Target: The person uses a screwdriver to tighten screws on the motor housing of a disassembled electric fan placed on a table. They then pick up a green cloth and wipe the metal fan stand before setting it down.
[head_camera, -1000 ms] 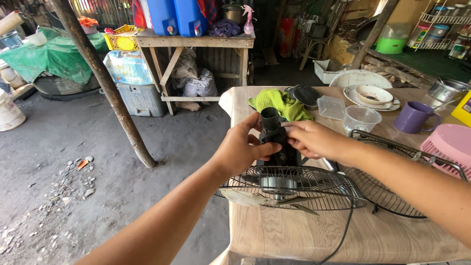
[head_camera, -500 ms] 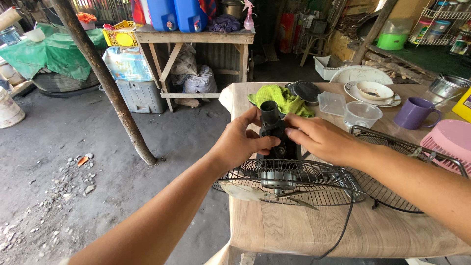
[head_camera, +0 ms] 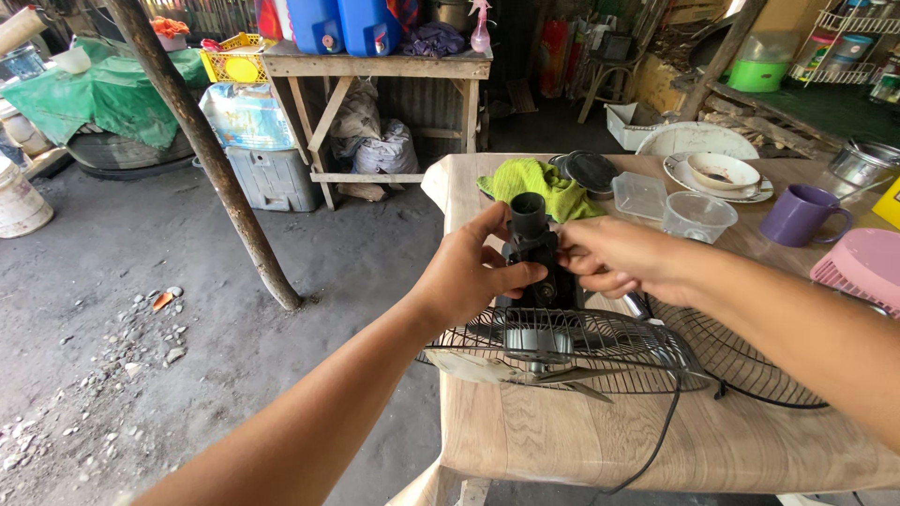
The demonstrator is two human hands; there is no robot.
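A green cloth [head_camera: 539,185], clear plastic cup [head_camera: 698,216], purple mug [head_camera: 800,215] and a dish [head_camera: 722,172] on a plate crowd the wooden table [head_camera: 600,440]. At its near edge, the left hand [head_camera: 469,276] and right hand [head_camera: 614,255] clasp a black fan motor housing [head_camera: 536,253], fingers wrapped around it, above a wire fan guard [head_camera: 572,345].

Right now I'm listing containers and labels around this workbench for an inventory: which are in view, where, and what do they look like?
Two blue jugs: on the wooden shelf table, each with a small round label.
Printed plastic sack: under that table's left end, pale blue and white.
Clear plastic box: on the table, square, beyond the right hand.
Green tub: far right, round.
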